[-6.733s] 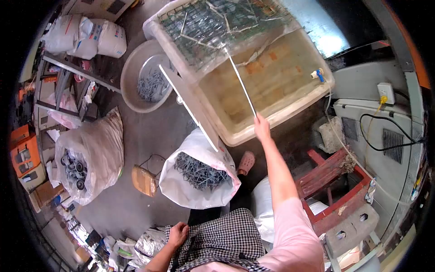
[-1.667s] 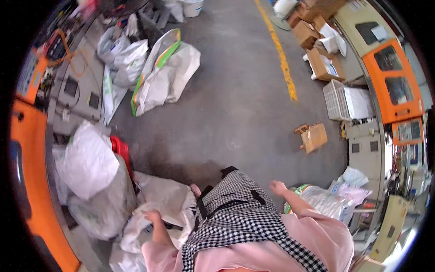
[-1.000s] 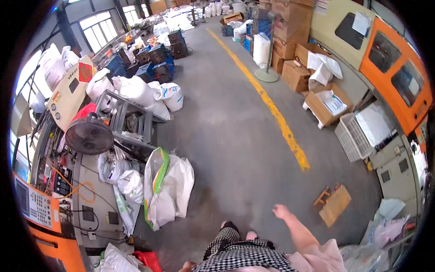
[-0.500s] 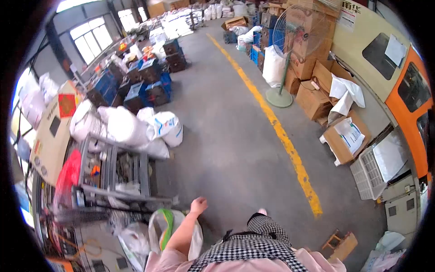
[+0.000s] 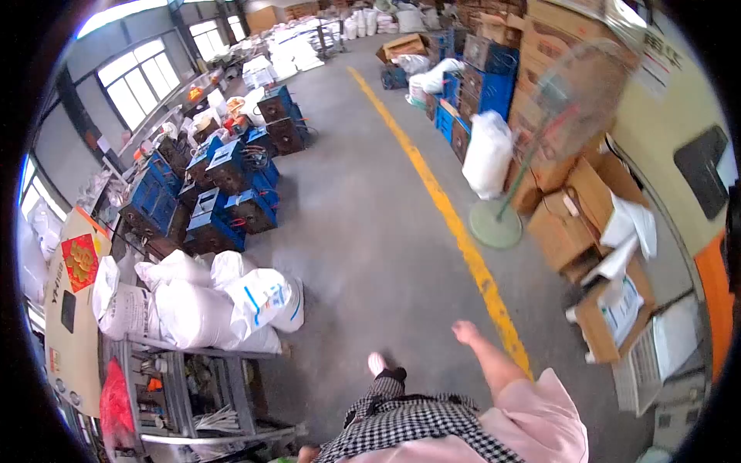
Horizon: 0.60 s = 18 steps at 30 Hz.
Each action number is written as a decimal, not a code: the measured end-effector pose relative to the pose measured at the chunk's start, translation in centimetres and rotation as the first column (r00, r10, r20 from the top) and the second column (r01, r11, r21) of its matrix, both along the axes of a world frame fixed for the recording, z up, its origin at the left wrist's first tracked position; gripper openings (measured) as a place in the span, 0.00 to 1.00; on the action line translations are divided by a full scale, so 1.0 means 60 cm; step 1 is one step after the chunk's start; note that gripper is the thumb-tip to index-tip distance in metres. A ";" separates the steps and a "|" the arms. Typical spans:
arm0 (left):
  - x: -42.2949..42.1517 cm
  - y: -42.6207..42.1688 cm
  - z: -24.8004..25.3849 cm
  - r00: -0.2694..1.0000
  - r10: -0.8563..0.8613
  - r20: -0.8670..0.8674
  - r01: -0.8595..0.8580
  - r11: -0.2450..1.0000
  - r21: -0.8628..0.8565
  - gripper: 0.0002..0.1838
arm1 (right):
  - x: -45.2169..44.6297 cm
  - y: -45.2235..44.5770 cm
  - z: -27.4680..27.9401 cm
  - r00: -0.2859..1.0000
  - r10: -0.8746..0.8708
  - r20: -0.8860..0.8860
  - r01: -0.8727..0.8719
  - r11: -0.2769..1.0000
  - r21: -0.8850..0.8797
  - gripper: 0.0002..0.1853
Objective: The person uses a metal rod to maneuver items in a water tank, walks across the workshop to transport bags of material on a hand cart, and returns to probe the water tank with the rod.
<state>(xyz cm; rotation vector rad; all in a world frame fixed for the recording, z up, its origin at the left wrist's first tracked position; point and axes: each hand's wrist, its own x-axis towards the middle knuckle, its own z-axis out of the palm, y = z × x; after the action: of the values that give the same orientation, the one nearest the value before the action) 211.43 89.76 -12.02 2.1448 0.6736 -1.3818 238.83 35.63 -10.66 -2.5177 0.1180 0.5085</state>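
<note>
My right hand (image 5: 465, 332) hangs over the grey floor beside the yellow line (image 5: 472, 264); its fingers look curled, but blur hides whether anything is in them. Only a small part of my left hand (image 5: 307, 454) shows at the bottom edge, left of the checked apron (image 5: 409, 426), and its fingers cannot be made out. One of my feet (image 5: 377, 363) is forward on the floor. A grey metal rack (image 5: 185, 393) stands to the left, near my left hand.
White sacks (image 5: 193, 309) lie behind the rack, with blue and brown metal blocks (image 5: 220, 220) beyond. On the right are a standing fan (image 5: 496, 224), a white sack (image 5: 488, 154), open cardboard boxes (image 5: 567, 231) and a white crate (image 5: 637, 378).
I have turned from the water tub and sacks and moved forward along the aisle. The fan and boxes are nearer. My right hand has swung forward; my left has swung back.
</note>
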 end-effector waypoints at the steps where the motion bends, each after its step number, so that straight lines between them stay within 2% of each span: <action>1: 0.044 0.010 -0.001 0.997 0.075 -0.027 -0.075 0.997 0.016 0.12 | 0.131 0.024 -0.008 0.983 0.028 0.182 -0.042 0.996 0.076 0.16; 3: 0.144 0.024 -0.002 0.984 0.162 -0.069 -0.160 0.986 0.033 0.12 | 0.367 0.076 0.029 0.968 -0.078 0.240 0.006 0.957 0.289 0.14; 4: 0.197 0.027 -0.016 0.980 0.184 -0.077 -0.182 0.983 0.036 0.12 | 0.441 0.112 0.098 0.965 -0.121 0.234 0.026 0.927 0.375 0.15; 5: 0.262 0.027 -0.036 0.982 0.175 -0.064 -0.175 0.984 0.017 0.12 | 0.492 0.135 0.173 0.964 -0.235 0.128 0.137 0.845 0.517 0.13; 7: 0.425 0.049 -0.050 0.988 0.154 -0.008 -0.154 0.988 0.003 0.13 | 0.583 0.138 0.132 0.924 -0.330 0.192 0.134 0.751 0.646 0.12; 8: 0.512 0.062 -0.058 0.995 0.090 0.036 -0.090 0.996 0.007 0.13 | 0.610 0.135 0.103 0.914 -0.331 0.233 0.133 0.788 0.601 0.12; 9: 0.608 0.070 -0.077 0.993 0.019 0.118 -0.018 1.000 -0.008 0.13 | 0.617 0.126 0.120 0.977 -0.192 0.098 0.134 0.899 0.418 0.14; 10: 0.729 0.069 -0.087 0.975 -0.039 0.219 0.044 0.999 -0.020 0.13 | 0.614 0.091 0.003 0.908 0.056 0.414 -0.141 0.974 0.178 0.13; 11: 0.864 0.058 -0.086 0.940 0.061 0.334 -0.033 0.996 -0.088 0.13 | 0.595 0.067 -0.058 0.955 0.075 0.288 -0.113 0.986 0.119 0.16; 12: 1.004 0.046 -0.073 0.875 0.216 0.434 -0.130 0.967 -0.219 0.13 | 0.589 0.052 -0.039 0.987 0.108 -0.119 -0.113 0.993 -0.042 0.17; 13: 1.161 -0.021 0.071 0.795 0.382 0.470 -0.199 0.898 -0.393 0.15 | 0.587 0.034 -0.069 0.929 0.140 -0.342 -0.224 0.950 -0.219 0.15; 14: 1.306 -0.065 0.115 0.633 0.613 0.473 -0.254 0.741 -0.621 0.15 | 0.585 -0.002 -0.146 0.947 -0.007 -0.320 -0.025 0.995 -0.096 0.14; 16: 1.535 -0.113 0.221 0.579 0.540 0.612 -0.043 0.769 -0.638 0.15 | 0.668 -0.036 -0.111 0.808 -0.129 -0.576 0.079 0.991 -0.110 0.16; 17: 1.624 -0.128 0.248 0.562 0.547 0.621 -0.036 0.766 -0.642 0.15 | 0.730 -0.048 -0.105 0.754 -0.161 -0.637 0.117 0.987 -0.111 0.17; 18: 1.695 -0.140 0.271 0.483 0.566 0.668 -0.011 0.767 -0.641 0.14 | 0.805 -0.054 -0.106 0.722 -0.180 -0.668 0.151 0.983 -0.103 0.19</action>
<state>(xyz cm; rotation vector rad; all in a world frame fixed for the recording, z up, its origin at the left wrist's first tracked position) 313.14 81.38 4.23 1.7415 0.1699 -0.1450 287.16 32.38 -17.01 -2.1997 0.6297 1.3395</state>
